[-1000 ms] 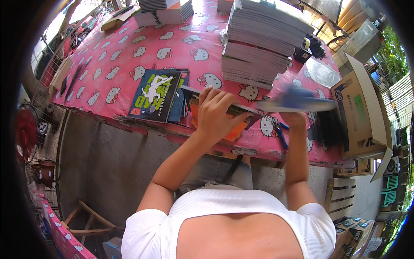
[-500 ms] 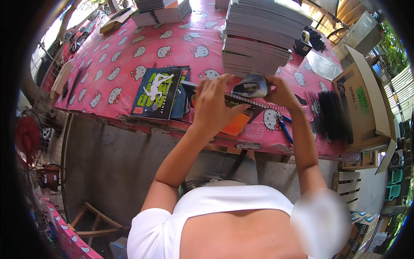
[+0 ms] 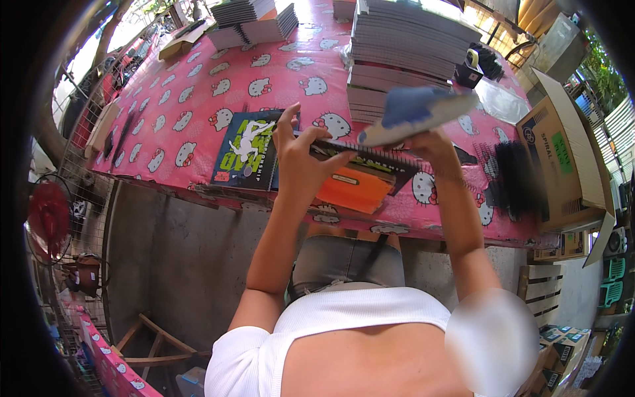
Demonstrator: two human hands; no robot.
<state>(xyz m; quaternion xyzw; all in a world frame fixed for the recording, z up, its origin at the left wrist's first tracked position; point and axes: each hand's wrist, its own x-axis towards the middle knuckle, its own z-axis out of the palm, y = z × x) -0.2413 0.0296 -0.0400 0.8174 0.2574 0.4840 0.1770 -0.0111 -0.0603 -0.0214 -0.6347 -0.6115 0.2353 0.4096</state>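
Note:
My left hand [image 3: 305,155] grips the left end of a spiral-bound notebook [image 3: 402,167] with a dark cover and green lettering, thumb on the near side. The notebook stands tilted at the table's near edge, its black coil along the top and an orange panel [image 3: 354,188] facing me. A long blue and pale-grey object [image 3: 423,114], smeared by motion, lies over the coil. My right hand [image 3: 430,144] is closed on that object from below; its kind is unclear and some fingers are hidden. Left of my left hand lies a dark notebook with a white figure [image 3: 245,149].
A tall stack of books [image 3: 413,53] stands behind my hands, with a tape dispenser [image 3: 468,71] beside it. More spiral-bound books [image 3: 254,26] sit far left. At right are a bundle of black coils [image 3: 519,175] and an open cardboard box [image 3: 562,155]. Pink patterned cloth [image 3: 192,119] covers the table.
The blue and grey object has swung up and to the right with my right hand. My left hand has shifted left, and the notebook's orange panel shows more.

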